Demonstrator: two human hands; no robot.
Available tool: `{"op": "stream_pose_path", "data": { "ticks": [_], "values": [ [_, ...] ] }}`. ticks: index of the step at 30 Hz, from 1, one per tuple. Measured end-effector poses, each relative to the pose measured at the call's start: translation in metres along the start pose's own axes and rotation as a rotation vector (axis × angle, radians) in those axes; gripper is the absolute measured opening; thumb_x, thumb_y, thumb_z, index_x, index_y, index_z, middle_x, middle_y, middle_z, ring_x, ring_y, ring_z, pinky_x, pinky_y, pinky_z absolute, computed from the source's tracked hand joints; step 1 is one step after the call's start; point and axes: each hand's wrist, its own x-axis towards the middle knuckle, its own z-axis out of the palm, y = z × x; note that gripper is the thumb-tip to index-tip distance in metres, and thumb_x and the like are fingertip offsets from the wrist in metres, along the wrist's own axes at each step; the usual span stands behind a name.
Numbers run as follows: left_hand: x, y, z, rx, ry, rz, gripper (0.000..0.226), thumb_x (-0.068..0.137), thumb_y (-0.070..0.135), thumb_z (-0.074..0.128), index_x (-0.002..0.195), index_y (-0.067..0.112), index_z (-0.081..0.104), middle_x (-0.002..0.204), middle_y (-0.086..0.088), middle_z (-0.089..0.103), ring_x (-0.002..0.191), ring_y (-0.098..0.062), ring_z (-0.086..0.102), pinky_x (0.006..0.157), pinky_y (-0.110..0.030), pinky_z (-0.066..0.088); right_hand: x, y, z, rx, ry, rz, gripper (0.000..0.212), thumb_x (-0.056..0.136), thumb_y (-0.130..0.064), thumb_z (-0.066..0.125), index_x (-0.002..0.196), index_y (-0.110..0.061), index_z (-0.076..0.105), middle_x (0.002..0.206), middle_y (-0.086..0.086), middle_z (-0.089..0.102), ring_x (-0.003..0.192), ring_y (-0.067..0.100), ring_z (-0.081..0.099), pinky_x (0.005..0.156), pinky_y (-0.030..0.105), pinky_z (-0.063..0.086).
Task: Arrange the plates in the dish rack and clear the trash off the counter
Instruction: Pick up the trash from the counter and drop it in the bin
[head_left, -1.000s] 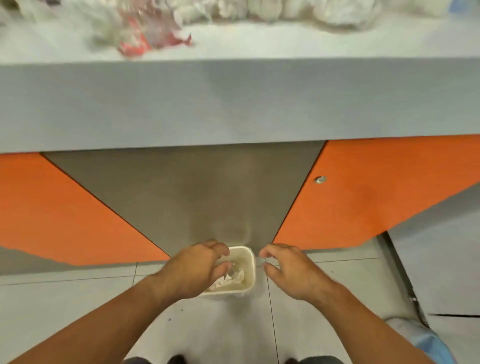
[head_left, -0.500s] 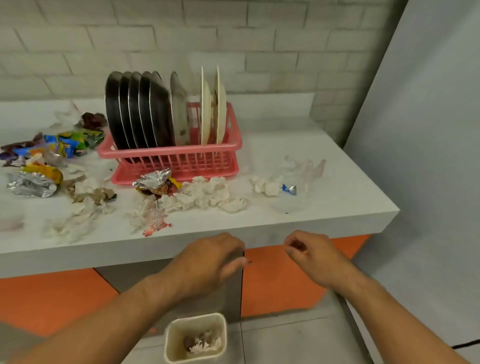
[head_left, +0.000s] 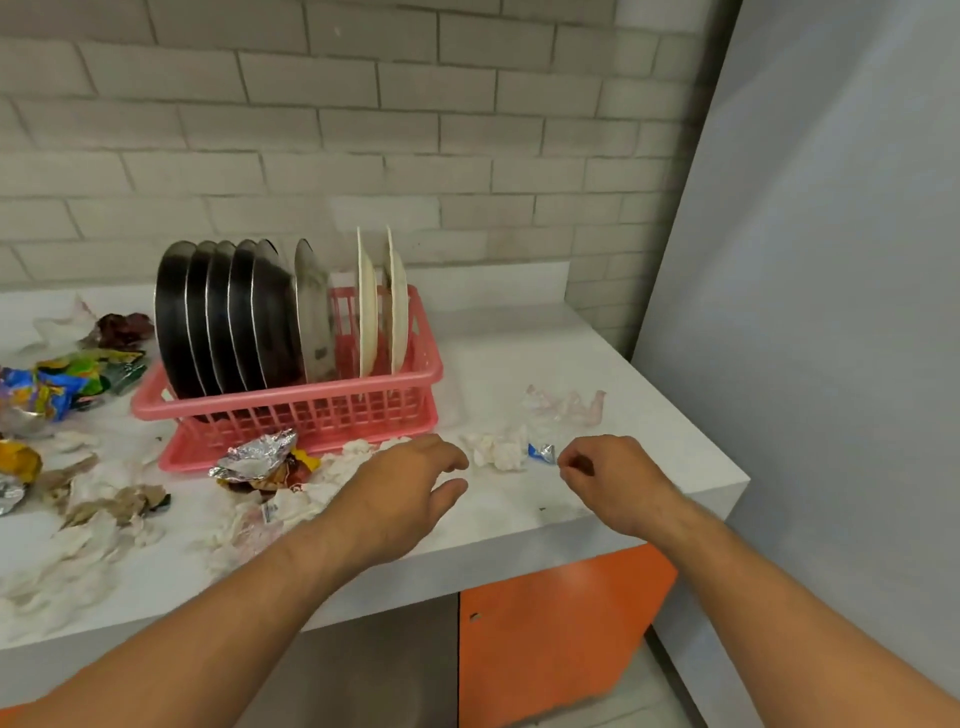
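Two hands empty: left (head_left: 410, 488) relaxed, right (head_left: 608, 483) apparently half-curled | littered counter (head_left: 519, 353) | brick wall (head_left: 415, 130)

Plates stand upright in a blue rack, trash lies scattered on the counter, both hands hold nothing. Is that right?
Not quite: the head view shows the rack is pink, not blue. The plates do stand upright in it, trash lies scattered on the counter, and the left hand and right hand hold nothing.
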Motion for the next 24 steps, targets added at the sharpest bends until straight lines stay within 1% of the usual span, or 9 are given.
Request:
{"op": "stream_pose_path", "data": {
  "ticks": [4,7,10,13,16,18,20,22,24],
  "values": [
    [0.036,-0.017,-0.005,0.021,0.013,0.039,0.028,0.097,0.034,0.049,0.124,0.028,0.057,0.122,0.011,0.057,0.105,-0.010,0.056,0.090,-0.024,0.044,0.017,-0.002,-0.005,-0.051,-0.011,0.058,0.020,0.095,-0.022,0.054,0.107,-0.019,0.069,0.100,-0.001,0.068,0.086,0.018,0.064,0.082,0.033,0.055],
    [0.055,-0.022,-0.006,0.026,0.004,0.057,0.028,0.097,0.032,0.050,0.124,0.027,0.057,0.122,0.011,0.057,0.106,-0.011,0.056,0.093,-0.027,0.046,0.030,-0.002,-0.004,-0.055,-0.006,0.071,0.020,0.095,-0.021,0.055,0.109,-0.018,0.068,0.103,0.000,0.068,0.089,0.018,0.063,0.083,0.031,0.054],
    [0.070,-0.022,-0.003,0.025,-0.014,0.067,0.028,0.098,0.030,0.048,0.124,0.026,0.057,0.123,0.010,0.057,0.105,-0.012,0.057,0.094,-0.029,0.046,0.047,0.000,0.005,-0.094,-0.045,0.063,0.021,0.096,-0.020,0.054,0.112,-0.017,0.067,0.108,0.002,0.067,0.092,0.018,0.062,0.082,0.028,0.052],
    [0.087,-0.023,0.004,0.025,0.000,0.067,0.027,0.098,0.026,0.048,0.123,0.025,0.059,0.122,0.010,0.058,0.104,-0.013,0.058,0.093,-0.031,0.047,0.068,0.005,0.013,-0.124,-0.095,0.068,0.030,0.097,-0.020,0.052,0.126,-0.016,0.060,0.125,0.003,0.060,0.107,0.020,0.058,0.086,0.022,0.044],
    [0.101,-0.025,0.016,0.026,-0.023,0.017,0.026,0.098,0.024,0.048,0.122,0.024,0.059,0.122,0.008,0.058,0.106,-0.014,0.058,0.093,-0.031,0.047,0.088,0.010,0.021,-0.168,-0.171,0.044,0.039,0.097,-0.024,0.052,0.135,-0.017,0.052,0.135,0.003,0.053,0.118,0.022,0.053,0.090,0.023,0.040],
    [0.110,-0.026,0.024,0.054,-0.075,-0.012,0.027,0.098,0.026,0.048,0.123,0.025,0.057,0.125,0.008,0.056,0.109,-0.014,0.056,0.094,-0.031,0.046,0.097,0.014,0.027,-0.218,-0.229,0.018,0.037,0.095,-0.026,0.053,0.131,-0.018,0.054,0.129,0.004,0.054,0.111,0.024,0.056,0.085,0.026,0.044],
    [0.121,-0.028,0.032,0.097,-0.166,-0.039,0.030,0.098,0.026,0.049,0.127,0.026,0.053,0.130,0.007,0.053,0.115,-0.015,0.053,0.096,-0.032,0.045,0.107,0.019,0.033,-0.298,-0.278,-0.030,0.026,0.096,-0.026,0.050,0.117,-0.016,0.061,0.112,0.005,0.056,0.094,0.023,0.057,0.072,0.027,0.043],
    [0.133,-0.031,0.042,0.137,-0.275,-0.060,0.037,0.098,0.022,0.050,0.134,0.029,0.048,0.136,0.007,0.047,0.120,-0.017,0.051,0.099,-0.034,0.045,0.114,0.023,0.037,-0.362,-0.292,-0.076,0.020,0.097,-0.021,0.046,0.102,-0.012,0.064,0.097,0.003,0.050,0.080,0.021,0.051,0.060,0.025,0.036],
    [0.141,-0.034,0.052,0.148,-0.369,-0.066,0.046,0.096,0.015,0.051,0.138,0.032,0.042,0.138,0.008,0.044,0.120,-0.019,0.051,0.098,-0.035,0.047,0.120,0.028,0.039,-0.361,-0.289,-0.096,0.018,0.097,-0.015,0.045,0.092,-0.011,0.062,0.088,0.002,0.045,0.076,0.020,0.048,0.051,0.022,0.028]
  ]
}}
